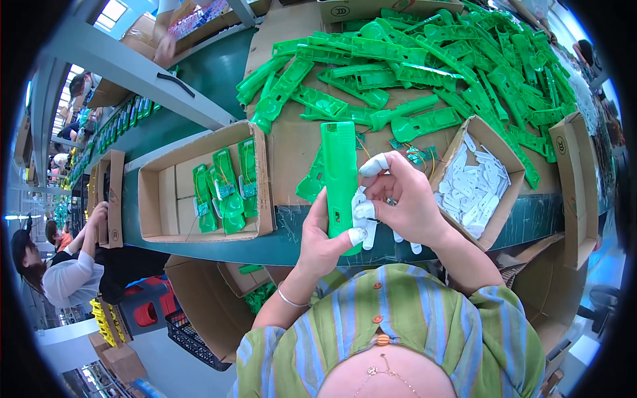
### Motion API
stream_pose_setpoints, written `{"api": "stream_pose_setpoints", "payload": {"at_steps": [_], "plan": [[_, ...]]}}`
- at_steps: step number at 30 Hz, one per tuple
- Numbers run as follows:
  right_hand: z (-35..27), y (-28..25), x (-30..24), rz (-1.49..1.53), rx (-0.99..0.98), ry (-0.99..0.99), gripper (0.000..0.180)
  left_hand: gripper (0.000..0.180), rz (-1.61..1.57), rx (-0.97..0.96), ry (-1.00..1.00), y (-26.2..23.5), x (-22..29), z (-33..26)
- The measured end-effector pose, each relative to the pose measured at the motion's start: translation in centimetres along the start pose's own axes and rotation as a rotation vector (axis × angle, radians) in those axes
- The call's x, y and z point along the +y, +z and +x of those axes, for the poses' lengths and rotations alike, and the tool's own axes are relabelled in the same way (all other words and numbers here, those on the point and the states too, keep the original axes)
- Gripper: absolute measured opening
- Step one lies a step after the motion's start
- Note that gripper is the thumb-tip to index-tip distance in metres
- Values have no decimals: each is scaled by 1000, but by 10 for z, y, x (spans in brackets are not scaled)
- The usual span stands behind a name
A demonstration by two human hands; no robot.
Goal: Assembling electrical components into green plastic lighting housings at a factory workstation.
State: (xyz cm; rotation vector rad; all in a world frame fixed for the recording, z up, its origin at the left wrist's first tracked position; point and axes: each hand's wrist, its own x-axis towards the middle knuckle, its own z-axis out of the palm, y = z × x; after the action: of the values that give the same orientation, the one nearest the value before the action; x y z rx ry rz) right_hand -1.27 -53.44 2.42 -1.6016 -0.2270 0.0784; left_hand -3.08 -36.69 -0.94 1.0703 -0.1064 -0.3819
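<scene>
- Green plastic housing [340, 174]: upright at the near table edge, centre.
- Left hand [320, 242]: closed round its lower end.
- Right hand [406, 202]: fingers curled, pinching a small white part [364, 213] against housing; white finger cots [375, 163] on.
- Contact point hidden by fingers.
- White parts box [494, 219] just right.

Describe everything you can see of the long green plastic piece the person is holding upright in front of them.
The green plastic piece is a long, narrow, bright green moulded shell with a squared top end and smooth, slightly glossy faces. It stands nearly upright over the edge of the cardboard-covered bench. The left hand grips its lower end from below and the left side. The right hand, with white finger covers, presses small white parts against its lower right edge. Its bottom end is hidden by the hands.
</scene>
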Motion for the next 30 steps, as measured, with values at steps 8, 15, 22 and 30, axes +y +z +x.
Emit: {"api": "stream_pose_setpoints", "payload": {"at_steps": [8,15,22,30], "plan": [[2,5,12,240,-80,140,40,63,671,-37,102,-3,9,-1],[-2,9,27,452,-166,142,34,63,123,-24,-40,-13,7,-6],[-11,3,9,-505,-133,-207,8,81,342,112,150,-22,0,-10],[-17,25,20,350,-89,289,10,86,264,52,231,-12,-1,-9]]}}
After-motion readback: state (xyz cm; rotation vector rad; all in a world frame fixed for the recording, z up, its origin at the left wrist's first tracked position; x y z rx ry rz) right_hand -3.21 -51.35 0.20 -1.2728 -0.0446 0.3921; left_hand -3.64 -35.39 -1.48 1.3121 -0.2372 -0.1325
